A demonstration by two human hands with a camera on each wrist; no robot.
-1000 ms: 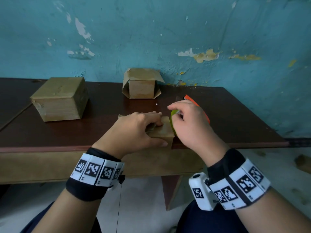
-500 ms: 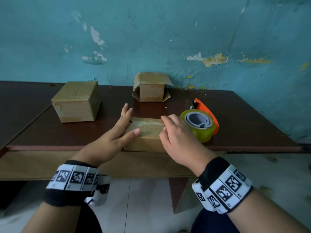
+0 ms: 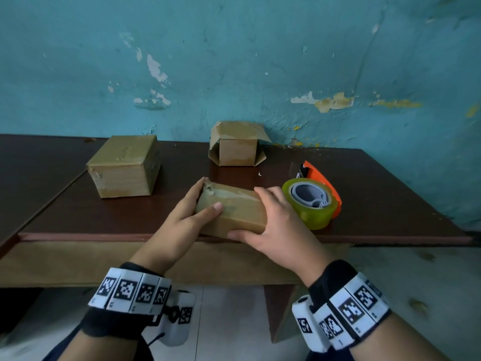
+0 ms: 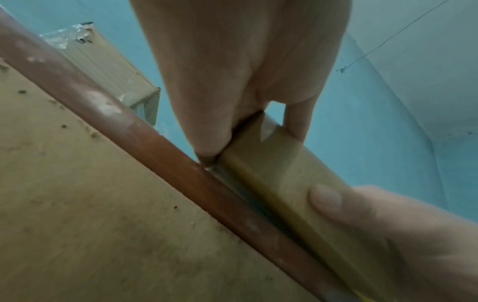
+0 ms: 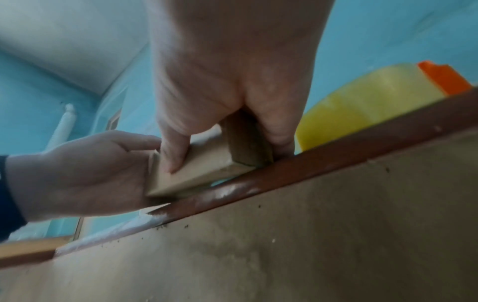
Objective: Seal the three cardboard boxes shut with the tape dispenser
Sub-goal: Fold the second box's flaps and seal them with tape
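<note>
1. Nearest, at the front edge of the tabletop (image 3: pixel 390 204): a flat box (image 3: pixel 234 212), held by both hands. It sits w/ one corner at the edge, turned a bit askew.
2. Left hand (image 3: pixel 182 222): fingers almost straight along the left end of the flat box, thumb lying on its top. This is bracing, not a curled grip.
3. Right hand (image 3: pixel 276 227): fingers bent over the top right part, thumb on the near side face; the hand clamps the box betw. thumb and fingers. The right wrist view shows the thumb (image 5: pixel 173 155) pressed on the side.
4. Handling, as a guess: cardboard, prob. light and a bit soft; glossy tape on top can be slippery. Better to hold it at the ends and side faces, w/o squeezing the middle, so the lid does not cave in.
5. Just beside the right hand: the dispenser (image 3: pixel 312 201), lying on the tabletop, yellow-green roll w/ orange body. No hand is on it.
6. Farther left: a big box (image 3: pixel 125 170), closed; it seems taped, not sure.
7. Farthest, near the wall (image 3: pixel 234 61): a small box (image 3: pixel 236 147), flaps hanging open, so it looks not yet sealed.
</note>
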